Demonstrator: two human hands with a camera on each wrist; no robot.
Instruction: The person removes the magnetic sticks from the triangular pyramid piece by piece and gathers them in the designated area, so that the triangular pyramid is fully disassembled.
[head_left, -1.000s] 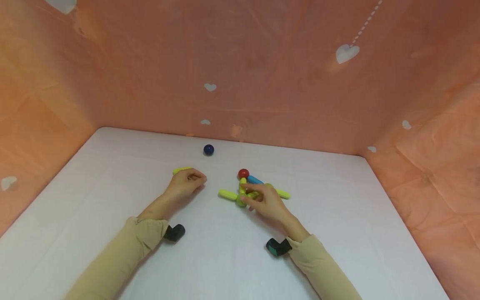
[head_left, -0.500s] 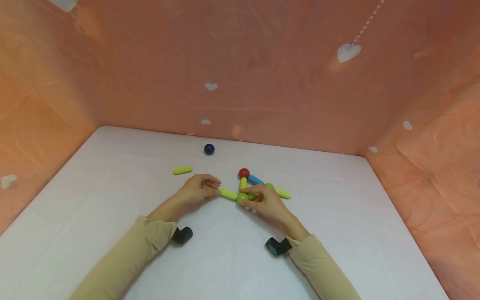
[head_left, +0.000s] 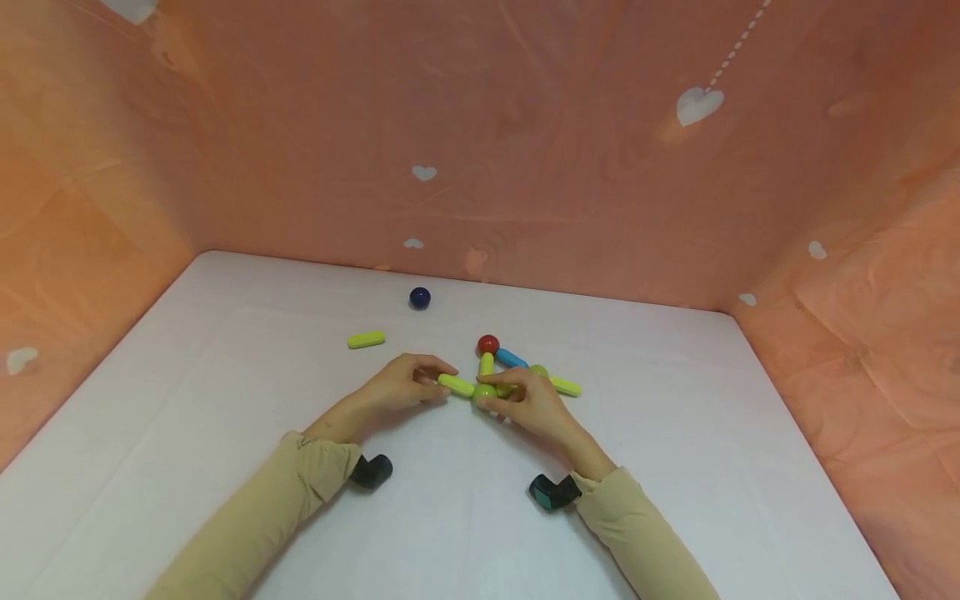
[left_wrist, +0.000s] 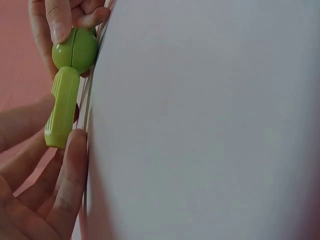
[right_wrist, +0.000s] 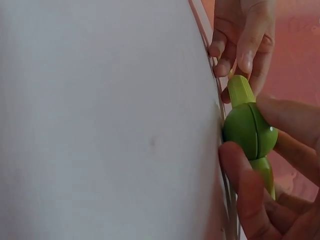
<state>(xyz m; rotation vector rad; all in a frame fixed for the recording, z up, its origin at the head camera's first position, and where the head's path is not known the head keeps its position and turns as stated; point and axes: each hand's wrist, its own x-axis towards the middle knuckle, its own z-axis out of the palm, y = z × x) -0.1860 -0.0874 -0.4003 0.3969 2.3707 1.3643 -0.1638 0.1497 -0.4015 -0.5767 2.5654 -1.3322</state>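
Note:
A joined figure of magnetic rods and balls lies on the white table. My right hand (head_left: 534, 404) pinches its near green ball (left_wrist: 75, 49) between thumb and finger. From that ball a yellow-green rod (head_left: 456, 385) points left, and my left hand (head_left: 401, 385) has thumb and fingertips around its free end. Another yellow-green rod (head_left: 487, 364) runs up to a red ball (head_left: 488, 344). A blue rod (head_left: 512, 358) leads from there to a second green ball (head_left: 538, 371), partly hidden behind my right hand. One more yellow-green rod (head_left: 566, 387) sticks out to the right.
A loose yellow-green rod (head_left: 366, 340) lies left of the figure, beyond my left hand. Farther back sits a dark blue ball (head_left: 420, 297). Orange cloth (head_left: 480, 150) with white hearts hangs along the table's back and sides.
My left hand has moved right, away from beside the loose rod, and its fingers have come around the end of the figure's left rod. My right hand stays at the green ball.

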